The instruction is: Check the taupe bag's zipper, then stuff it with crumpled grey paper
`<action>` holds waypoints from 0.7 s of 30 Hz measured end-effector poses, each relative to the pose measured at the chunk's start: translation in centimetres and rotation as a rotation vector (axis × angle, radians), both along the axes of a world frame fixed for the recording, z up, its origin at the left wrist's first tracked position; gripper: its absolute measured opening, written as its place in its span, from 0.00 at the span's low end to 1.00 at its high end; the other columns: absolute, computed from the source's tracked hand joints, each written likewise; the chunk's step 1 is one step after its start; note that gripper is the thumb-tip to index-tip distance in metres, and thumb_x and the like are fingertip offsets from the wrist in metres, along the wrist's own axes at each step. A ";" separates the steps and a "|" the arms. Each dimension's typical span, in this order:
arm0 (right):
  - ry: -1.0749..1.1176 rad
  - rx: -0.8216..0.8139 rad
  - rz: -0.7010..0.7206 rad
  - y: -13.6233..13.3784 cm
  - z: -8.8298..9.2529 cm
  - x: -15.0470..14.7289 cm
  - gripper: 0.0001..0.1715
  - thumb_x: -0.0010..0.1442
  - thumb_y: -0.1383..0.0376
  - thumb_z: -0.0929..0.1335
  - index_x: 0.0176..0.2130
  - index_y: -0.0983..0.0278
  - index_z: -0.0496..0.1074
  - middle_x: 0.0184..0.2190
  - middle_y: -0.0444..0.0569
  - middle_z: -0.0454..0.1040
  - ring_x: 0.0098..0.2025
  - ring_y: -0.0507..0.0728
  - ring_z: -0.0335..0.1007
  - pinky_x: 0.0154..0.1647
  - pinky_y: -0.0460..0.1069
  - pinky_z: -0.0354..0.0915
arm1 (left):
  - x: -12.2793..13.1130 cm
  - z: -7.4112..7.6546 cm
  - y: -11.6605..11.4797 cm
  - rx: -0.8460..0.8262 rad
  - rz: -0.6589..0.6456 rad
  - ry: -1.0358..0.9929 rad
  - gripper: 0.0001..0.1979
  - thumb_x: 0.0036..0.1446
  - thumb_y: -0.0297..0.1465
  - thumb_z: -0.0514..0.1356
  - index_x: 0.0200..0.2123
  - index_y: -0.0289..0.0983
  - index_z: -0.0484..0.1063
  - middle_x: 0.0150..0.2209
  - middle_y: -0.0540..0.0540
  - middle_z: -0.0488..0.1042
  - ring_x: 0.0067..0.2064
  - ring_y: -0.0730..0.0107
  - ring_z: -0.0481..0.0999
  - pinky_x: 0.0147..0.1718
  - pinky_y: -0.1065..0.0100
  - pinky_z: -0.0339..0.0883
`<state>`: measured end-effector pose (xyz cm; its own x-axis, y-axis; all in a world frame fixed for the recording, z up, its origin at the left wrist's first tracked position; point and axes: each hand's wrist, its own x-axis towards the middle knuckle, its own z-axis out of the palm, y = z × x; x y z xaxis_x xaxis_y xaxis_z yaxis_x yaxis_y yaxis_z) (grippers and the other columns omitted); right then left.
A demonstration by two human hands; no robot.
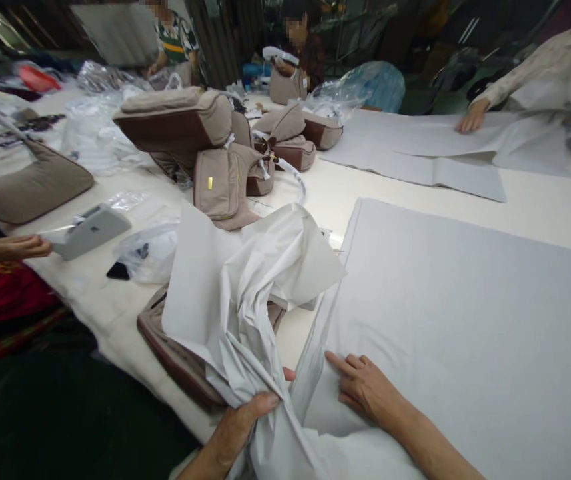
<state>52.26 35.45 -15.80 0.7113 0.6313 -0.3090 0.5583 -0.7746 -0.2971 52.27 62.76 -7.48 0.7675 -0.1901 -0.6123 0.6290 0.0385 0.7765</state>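
My left hand [242, 427] is closed around a gathered, crumpled sheet of pale grey paper [250, 300], which fans out above the fist. Just right of it, my right hand [368, 390] rests on a stack of large flat grey paper sheets [465, 313] near its left edge. Its index finger is stretched out, the other fingers slightly bent, with nothing seen in them. Beneath the crumpled paper lies a taupe bag with brown trim [180, 353], partly covered.
Several taupe bags [218, 183] are piled mid-table. At left, another person's hand [12, 253] holds clear tape from a grey tape dispenser [98, 230]. At right, a co-worker's hand [472, 117] touches paper sheets [415, 143]. Plastic wrapping [95, 133] lies at the back left.
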 end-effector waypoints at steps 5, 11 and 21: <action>0.012 0.028 -0.020 0.3 0.6 0.5 0.08 0.57 0.62 0.70 0.34 0.65 0.71 0.41 0.49 0.73 0.41 0.60 0.66 0.38 0.55 0.61 | 0.2 0.6 -0.5 0.018 0.017 0.000 0.21 0.41 0.43 0.63 0.39 0.38 0.79 0.46 0.44 0.76 0.55 0.48 0.66 0.60 0.58 0.52; -0.115 0.045 0.021 1.1 0.3 0.9 0.30 0.58 0.59 0.69 0.58 0.59 0.58 0.37 0.47 0.71 0.37 0.59 0.66 0.35 0.53 0.58 | 0.0 0.6 -0.2 -0.009 -0.025 0.016 0.23 0.42 0.41 0.61 0.42 0.37 0.78 0.47 0.43 0.75 0.53 0.48 0.67 0.59 0.55 0.52; -0.120 0.095 -0.017 0.2 -1.4 0.4 0.08 0.63 0.63 0.65 0.32 0.62 0.67 0.40 0.50 0.72 0.38 0.58 0.65 0.35 0.52 0.59 | -0.1 0.4 0.1 -0.006 -0.061 -0.008 0.22 0.44 0.42 0.61 0.41 0.38 0.78 0.47 0.44 0.75 0.54 0.47 0.66 0.61 0.54 0.47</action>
<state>52.65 35.65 -17.21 0.7504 0.6413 -0.1601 0.5815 -0.7557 -0.3013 52.13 62.89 -7.09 0.7591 -0.2403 -0.6050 0.6242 0.0046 0.7813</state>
